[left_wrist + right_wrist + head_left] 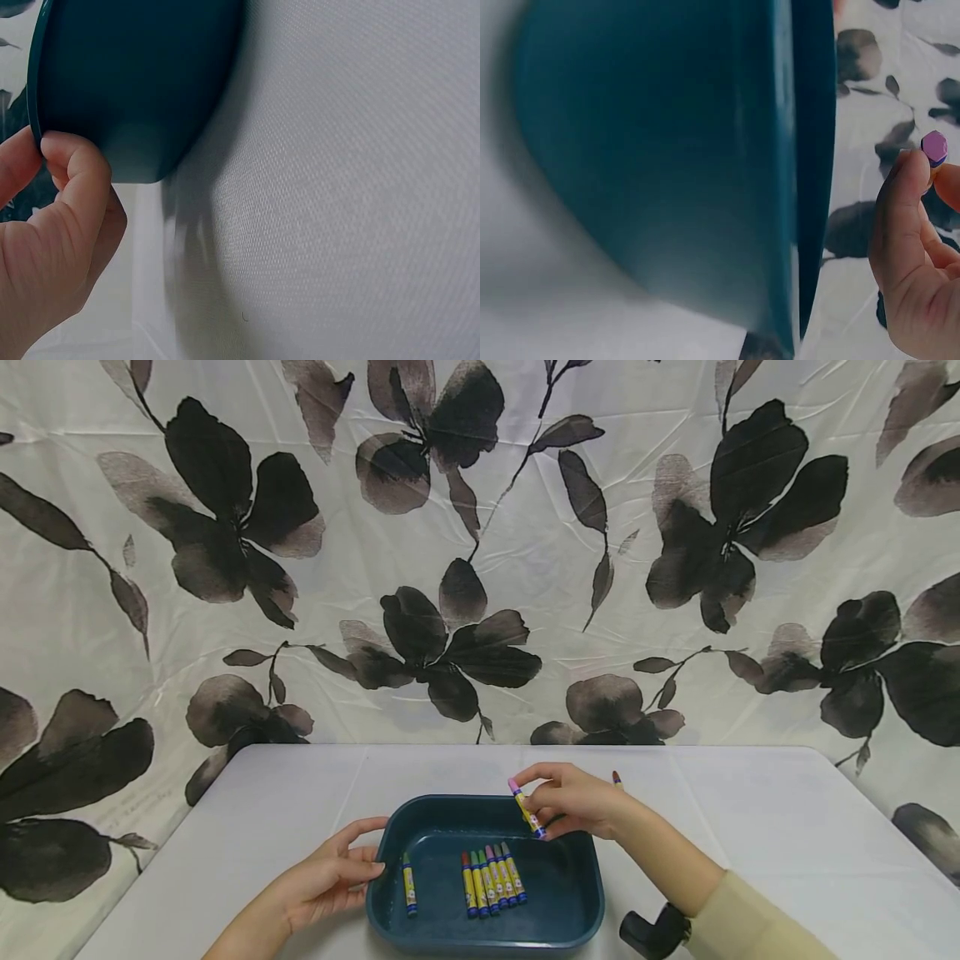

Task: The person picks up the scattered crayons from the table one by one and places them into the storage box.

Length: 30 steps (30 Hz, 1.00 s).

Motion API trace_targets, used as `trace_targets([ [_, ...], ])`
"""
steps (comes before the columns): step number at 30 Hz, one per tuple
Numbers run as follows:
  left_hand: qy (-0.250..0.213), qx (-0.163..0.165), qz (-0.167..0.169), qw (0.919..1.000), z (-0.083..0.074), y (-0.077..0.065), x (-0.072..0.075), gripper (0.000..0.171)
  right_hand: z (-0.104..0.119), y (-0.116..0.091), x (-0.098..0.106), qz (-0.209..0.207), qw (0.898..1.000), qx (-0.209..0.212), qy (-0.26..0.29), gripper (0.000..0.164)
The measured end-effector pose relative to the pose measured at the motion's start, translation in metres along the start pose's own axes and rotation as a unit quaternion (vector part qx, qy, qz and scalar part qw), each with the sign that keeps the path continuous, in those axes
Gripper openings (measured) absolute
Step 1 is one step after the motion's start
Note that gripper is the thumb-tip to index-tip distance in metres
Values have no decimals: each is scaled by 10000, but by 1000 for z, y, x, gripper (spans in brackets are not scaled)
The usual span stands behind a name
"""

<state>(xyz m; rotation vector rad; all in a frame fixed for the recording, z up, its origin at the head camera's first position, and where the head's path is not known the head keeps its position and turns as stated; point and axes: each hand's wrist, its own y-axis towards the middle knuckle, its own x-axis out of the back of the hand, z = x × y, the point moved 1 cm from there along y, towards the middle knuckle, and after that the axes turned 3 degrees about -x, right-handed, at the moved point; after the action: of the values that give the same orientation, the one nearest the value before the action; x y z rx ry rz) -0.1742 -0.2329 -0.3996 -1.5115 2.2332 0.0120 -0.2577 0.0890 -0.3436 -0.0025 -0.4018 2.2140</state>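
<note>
A dark teal tray (583, 893) sits near the front of the table. Several crayons (492, 878) lie side by side on its floor, and a single one (408, 883) lies apart at the left. My right hand (573, 799) pinches a purple-tipped crayon (527, 810) over the tray's far right rim; its purple tip (934, 147) shows in the right wrist view beside the tray (705, 165). My left hand (333, 877) grips the tray's left rim, thumb on the edge; in the left wrist view the fingers (71, 187) press the tray wall (135, 75). A brown crayon (617, 778) lies behind my right hand.
The table (765, 827) wears a pale grey cloth. A white backdrop with dark flowers (450, 643) hangs right behind it. A black wrist-worn device (654, 933) sits at my right sleeve near the front edge.
</note>
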Motion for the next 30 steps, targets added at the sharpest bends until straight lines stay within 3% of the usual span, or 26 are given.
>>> trace_targets([
  [19,-38,16,-9,10000,0,1,1,67,11,18,-34,273,9995,-154,-98,38],
  [30,-35,44,14,10000,0,0,1,64,18,21,-39,255,9994,-148,-174,37],
])
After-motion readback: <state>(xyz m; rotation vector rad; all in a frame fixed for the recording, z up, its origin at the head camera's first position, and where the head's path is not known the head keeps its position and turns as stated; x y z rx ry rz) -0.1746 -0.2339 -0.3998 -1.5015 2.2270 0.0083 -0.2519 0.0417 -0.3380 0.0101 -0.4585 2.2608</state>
